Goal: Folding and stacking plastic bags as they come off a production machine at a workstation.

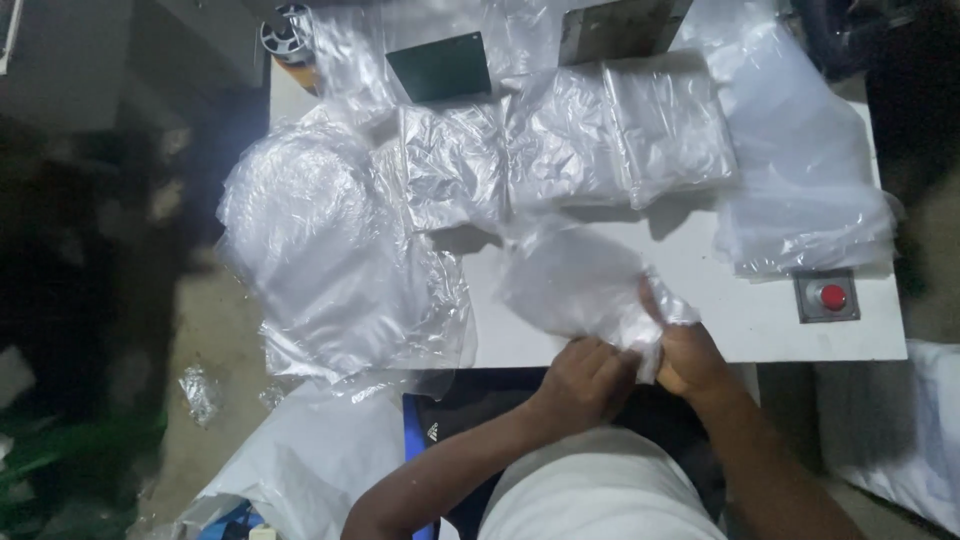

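The person is working at the near edge of the white desk (760, 320), both hands gathered on one clear plastic bag (575, 285). The left hand (585, 380) is curling shut, its fingers bunching the bag's near corner against the desk edge. The right hand (685, 355) is closing on the same crumpled end, thumb pointing up and pressing film against the fingers. The bag is lying flat on the desk ahead of the hands, near the middle of the front edge, with its far end reaching toward a row of filled clear packs (570, 150) lying side by side across the desk. A loose heap of bags (330, 250) is hanging over the left end of the desk, and more film (810, 180) is piling up on the right, behind a red push button (833, 296) in a grey plate. A dark green panel (440, 66) is standing at the back. The bag looks very light, thin and limp, likely slippery and prone to clinging or tearing if pulled hard; it is probably best held by an edge or corner, pinched between thumb and fingers, with both hands keeping the film spread.
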